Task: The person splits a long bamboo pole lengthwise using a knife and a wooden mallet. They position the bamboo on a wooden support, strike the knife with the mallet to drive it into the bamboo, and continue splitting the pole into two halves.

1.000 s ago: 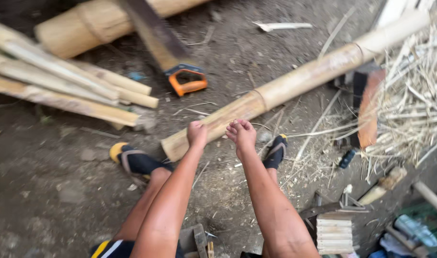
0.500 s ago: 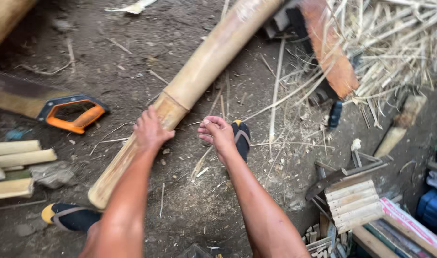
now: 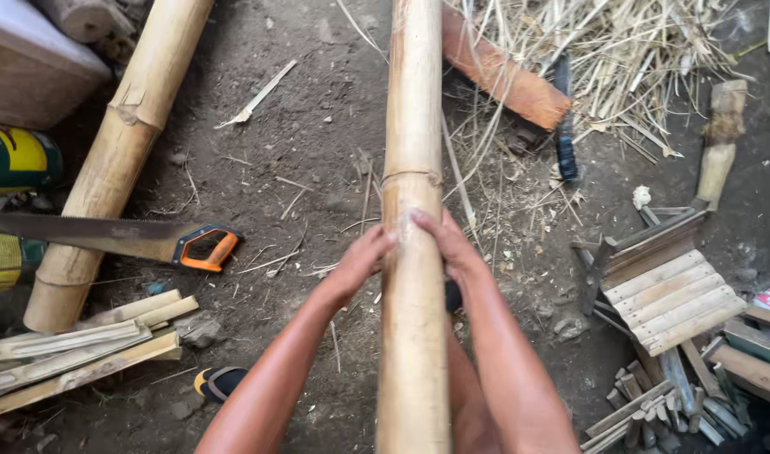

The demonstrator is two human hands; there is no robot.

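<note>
Both hands grip a bamboo pole at frame centre.
Left hand (image 3: 361,261) and right hand (image 3: 445,245) clasp the bamboo pole (image 3: 412,126); both its ends are cropped. Green-yellow can (image 3: 15,157), far left, contents unseen.

The floor (image 3: 301,126) is bare dark packed earth, littered with chips and thin splinters. A heap of dry straw-like shavings (image 3: 620,50) spreads across the far right corner. A low slatted wooden stool (image 3: 666,298) stands at the right, with short wooden offcuts (image 3: 654,403) piled beside it. Daylight is soft and even, casting only faint shadows.
</note>
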